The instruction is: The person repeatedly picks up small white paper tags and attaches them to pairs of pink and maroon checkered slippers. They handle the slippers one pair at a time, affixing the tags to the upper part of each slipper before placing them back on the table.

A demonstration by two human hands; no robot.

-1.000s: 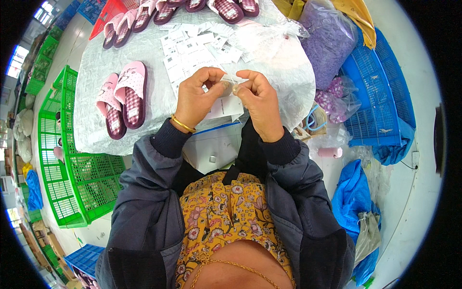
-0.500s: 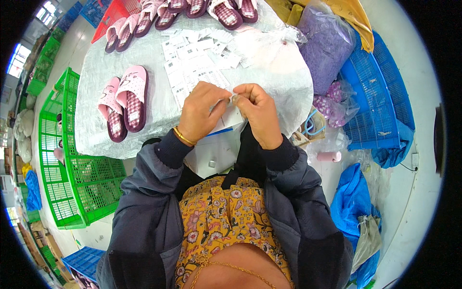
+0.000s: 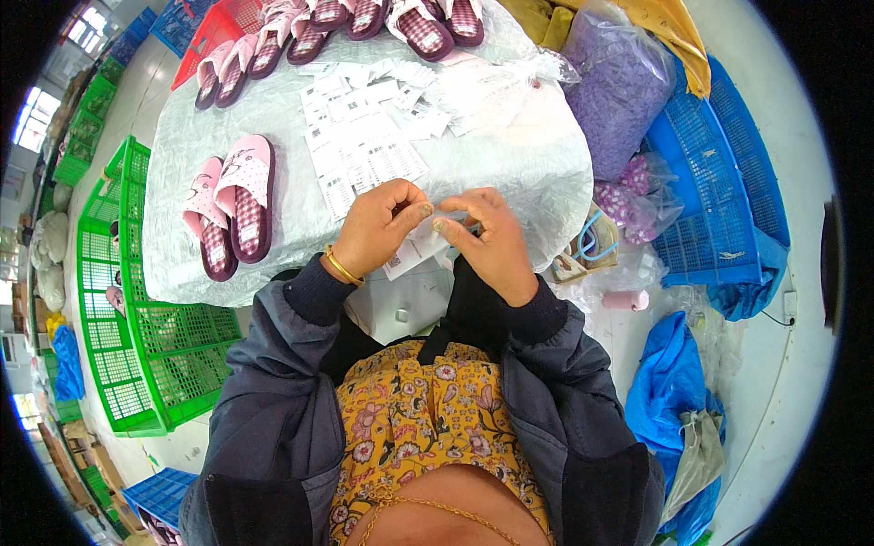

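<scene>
Just over the near edge of the table, my left hand is closed in a pinch, with the thumb pressed to the fingers; whatever sits between them is too small to make out. Across from it, my right hand curls its thumb and fingers on a white printed sticker sheet, which slants down between the two hands. More white printed sheets lie spread on the table beyond my hands. To their left rests a pair of pink slippers with checked insoles and dark soles.
The table has a clear plastic cover. More pink slippers line its far edge. Green crates stand at the left. To the right are a bag of purple material, a blue crate and a pink roll.
My fingertips, earlier together, have come slightly apart. Both hands sit a little lower, and more of the white sheet shows between them.
</scene>
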